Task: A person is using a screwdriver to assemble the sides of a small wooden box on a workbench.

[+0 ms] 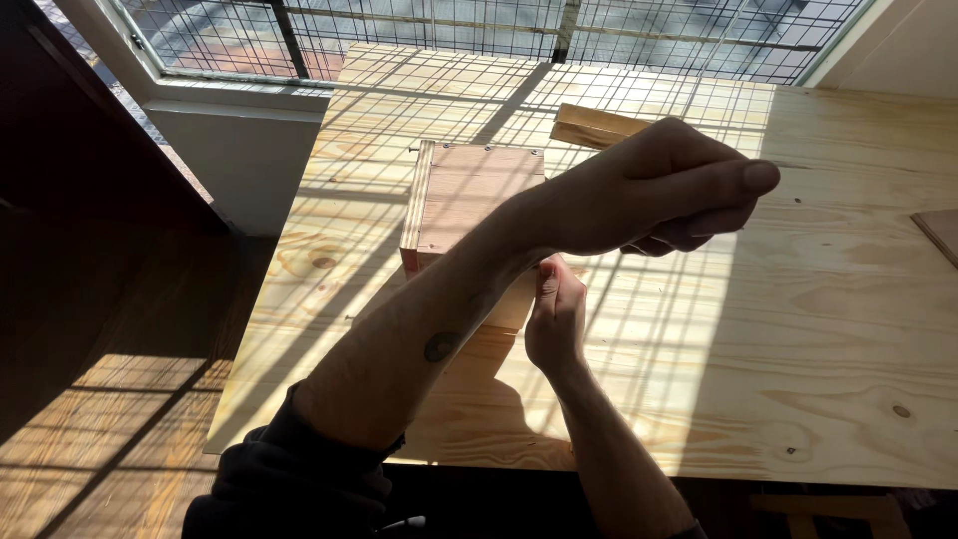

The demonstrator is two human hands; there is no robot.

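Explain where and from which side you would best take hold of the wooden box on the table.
Probably grip the wooden box by its two long side walls, coming from above: it lies flat on the table, and its far end is free of both hands.

Wire-mesh window point(479, 30), wooden floor point(120, 419), brown board point(940, 232) at table's point(818, 379) right edge.

table point(798, 329) — pale knotty pine, matt | box point(479, 195) — reddish plywood, smooth | stick point(594, 127) — bare wood
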